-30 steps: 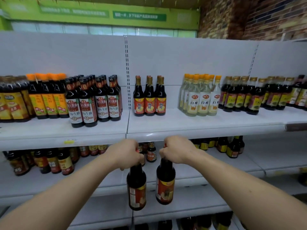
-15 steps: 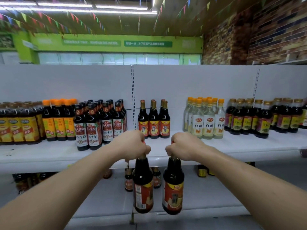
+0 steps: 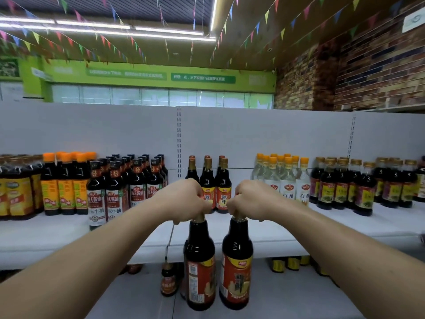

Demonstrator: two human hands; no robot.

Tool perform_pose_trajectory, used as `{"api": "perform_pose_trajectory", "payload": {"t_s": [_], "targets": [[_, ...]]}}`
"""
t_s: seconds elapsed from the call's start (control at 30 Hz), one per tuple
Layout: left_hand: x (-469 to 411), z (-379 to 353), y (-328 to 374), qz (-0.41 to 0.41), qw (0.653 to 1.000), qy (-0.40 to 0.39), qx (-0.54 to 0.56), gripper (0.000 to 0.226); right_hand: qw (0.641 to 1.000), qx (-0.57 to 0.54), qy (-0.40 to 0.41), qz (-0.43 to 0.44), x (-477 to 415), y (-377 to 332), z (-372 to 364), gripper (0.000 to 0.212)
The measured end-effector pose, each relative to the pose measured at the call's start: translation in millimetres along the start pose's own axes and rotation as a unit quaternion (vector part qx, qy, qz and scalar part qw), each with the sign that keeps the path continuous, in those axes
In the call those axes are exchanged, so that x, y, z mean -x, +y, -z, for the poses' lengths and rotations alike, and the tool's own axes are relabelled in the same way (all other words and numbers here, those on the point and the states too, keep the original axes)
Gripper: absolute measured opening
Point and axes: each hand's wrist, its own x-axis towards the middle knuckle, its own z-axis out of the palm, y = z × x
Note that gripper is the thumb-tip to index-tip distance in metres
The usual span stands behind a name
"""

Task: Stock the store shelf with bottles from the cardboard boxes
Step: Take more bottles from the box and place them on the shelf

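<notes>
Head view showed left hand grip clenched round left bottle, right hand round right bottle; both hung before the shelf, unplaced.

Head-worn camera faces the store shelf squarely, close up.

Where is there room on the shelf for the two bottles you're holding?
Bare shelf in front of the gold-capped bottles, between the soy sauce bottles and the white vinegar bottles. Far left and right are crowded.
</notes>
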Motion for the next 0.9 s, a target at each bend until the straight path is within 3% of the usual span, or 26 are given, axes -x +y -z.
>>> {"api": "perform_pose_trajectory", "payload": {"t_s": [0.9], "targets": [[-170, 43, -60, -0.042, 0.999, 0.029, -0.013, 0.032, 0.998, -0.018, 0.032, -0.053, -161, -17, 9, 0.021]]}}
